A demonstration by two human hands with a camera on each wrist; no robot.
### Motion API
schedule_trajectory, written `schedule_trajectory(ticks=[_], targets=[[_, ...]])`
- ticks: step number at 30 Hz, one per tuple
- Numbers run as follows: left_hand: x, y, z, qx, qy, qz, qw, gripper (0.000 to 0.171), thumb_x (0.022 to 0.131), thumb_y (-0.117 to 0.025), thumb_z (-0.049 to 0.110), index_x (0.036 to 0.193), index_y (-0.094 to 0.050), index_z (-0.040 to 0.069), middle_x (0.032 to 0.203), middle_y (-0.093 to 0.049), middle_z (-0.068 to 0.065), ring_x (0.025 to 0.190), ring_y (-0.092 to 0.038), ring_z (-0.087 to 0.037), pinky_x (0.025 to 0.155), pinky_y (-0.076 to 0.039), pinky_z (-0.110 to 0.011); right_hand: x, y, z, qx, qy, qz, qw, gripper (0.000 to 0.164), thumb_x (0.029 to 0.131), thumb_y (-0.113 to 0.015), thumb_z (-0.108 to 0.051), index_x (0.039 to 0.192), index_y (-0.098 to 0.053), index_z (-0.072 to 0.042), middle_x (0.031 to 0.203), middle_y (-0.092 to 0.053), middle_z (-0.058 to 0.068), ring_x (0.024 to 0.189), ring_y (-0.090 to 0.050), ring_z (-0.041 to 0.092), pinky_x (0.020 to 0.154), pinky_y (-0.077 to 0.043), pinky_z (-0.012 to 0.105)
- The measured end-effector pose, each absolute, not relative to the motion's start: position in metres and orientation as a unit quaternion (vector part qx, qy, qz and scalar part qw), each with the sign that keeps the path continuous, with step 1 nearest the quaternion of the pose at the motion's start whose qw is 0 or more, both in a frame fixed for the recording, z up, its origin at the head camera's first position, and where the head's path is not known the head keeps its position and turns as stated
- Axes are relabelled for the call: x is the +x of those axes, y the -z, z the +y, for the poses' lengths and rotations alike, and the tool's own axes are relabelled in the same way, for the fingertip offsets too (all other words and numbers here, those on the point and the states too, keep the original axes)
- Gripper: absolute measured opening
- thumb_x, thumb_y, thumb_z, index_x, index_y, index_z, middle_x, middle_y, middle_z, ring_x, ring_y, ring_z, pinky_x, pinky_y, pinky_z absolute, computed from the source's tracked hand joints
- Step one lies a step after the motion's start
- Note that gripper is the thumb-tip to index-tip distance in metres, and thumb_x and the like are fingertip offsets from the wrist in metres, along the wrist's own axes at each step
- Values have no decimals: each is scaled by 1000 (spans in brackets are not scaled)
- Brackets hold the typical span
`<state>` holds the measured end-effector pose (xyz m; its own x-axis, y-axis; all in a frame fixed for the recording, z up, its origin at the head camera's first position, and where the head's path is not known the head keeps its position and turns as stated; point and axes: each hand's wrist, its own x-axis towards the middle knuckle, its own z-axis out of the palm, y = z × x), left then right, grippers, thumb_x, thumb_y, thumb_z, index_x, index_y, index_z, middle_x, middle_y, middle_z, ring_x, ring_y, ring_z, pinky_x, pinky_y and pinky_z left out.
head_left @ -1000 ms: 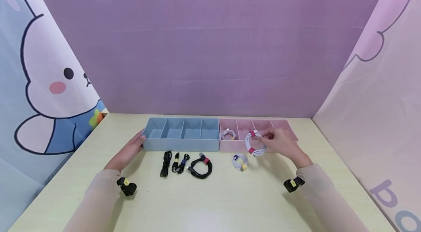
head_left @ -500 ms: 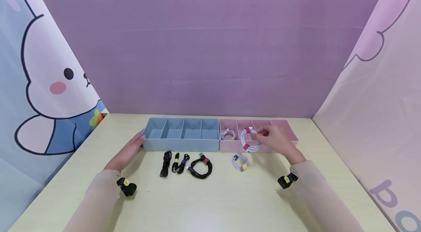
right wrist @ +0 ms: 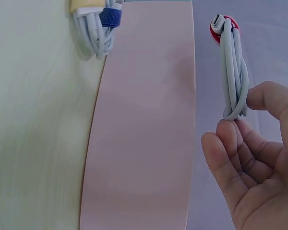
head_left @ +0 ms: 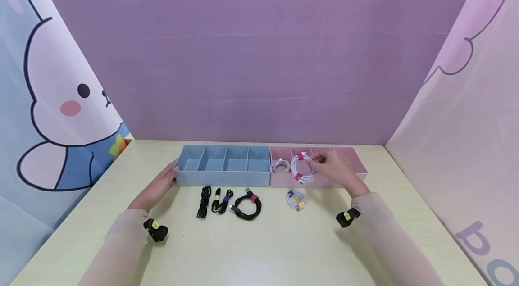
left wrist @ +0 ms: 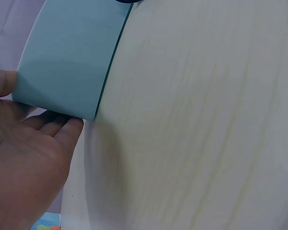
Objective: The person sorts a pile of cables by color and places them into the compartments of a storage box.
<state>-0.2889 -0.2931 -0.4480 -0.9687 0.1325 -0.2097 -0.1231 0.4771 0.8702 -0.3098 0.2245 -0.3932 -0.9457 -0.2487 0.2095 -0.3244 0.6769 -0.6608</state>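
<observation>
My right hand (head_left: 330, 166) pinches a coiled white cable with red ties (head_left: 301, 167) by its edge, holding it above the second compartment of the pink divided tray (head_left: 357, 160). In the right wrist view the white coil (right wrist: 233, 76) hangs between thumb and fingertips (right wrist: 228, 132) over the pink tray (right wrist: 144, 120). My left hand (head_left: 160, 182) lies flat against the left end of the blue divided tray (head_left: 223, 178); the left wrist view shows its fingers (left wrist: 53, 132) touching the blue tray's corner (left wrist: 72, 62).
A small white coil (head_left: 281, 166) lies in the pink tray's first compartment. On the table in front lie another white coil with a yellow tie (head_left: 296, 199), a black coil with a red tie (head_left: 246, 205) and two thin black cable bundles (head_left: 204, 200) (head_left: 220, 200). Patterned cloth walls enclose the table.
My right hand has carried the white coil left and away from me, from in front of the pink tray to above its second compartment. The left hand has stayed put.
</observation>
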Motion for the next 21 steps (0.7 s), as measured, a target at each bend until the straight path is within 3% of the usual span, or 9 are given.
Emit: schedule_trajectory(ticks=[21], targets=[[-288,445,-292,2,-508,852,123,70,107,-23,56,161,9,25,167,10,-13,151,-2,-39,121,-15,-56,-318,392,209,163,-414,-895,26,18,94,-69,-17,103,-70,-1,91,-69,13,76,-63,20,66,-59,30]])
